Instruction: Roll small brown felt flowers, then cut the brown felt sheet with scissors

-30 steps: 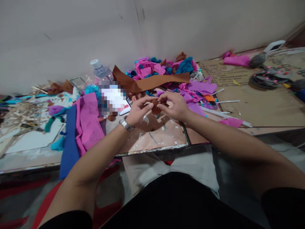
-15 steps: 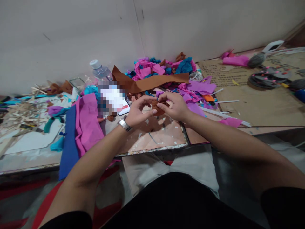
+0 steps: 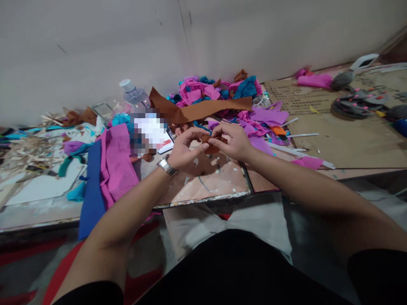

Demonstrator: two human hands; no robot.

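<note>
Compared with a second ago, the left hand's point(image 3: 184, 148) thumb sits lower, its forefinger and thumb curled around the left side of one brown paper piece point(image 3: 206, 138), held between both hands above the table point(image 3: 210, 182), while the right hand point(image 3: 235, 142) pinches the other side, where more brown now spreads toward its palm. Counted left to right, there are one blue strip point(image 3: 92, 190), one capped bottle point(image 3: 136, 97), one phone point(image 3: 165, 144), two hands, one long brown strip point(image 3: 206, 109) behind them and one orange object point(image 3: 280, 132).
</note>
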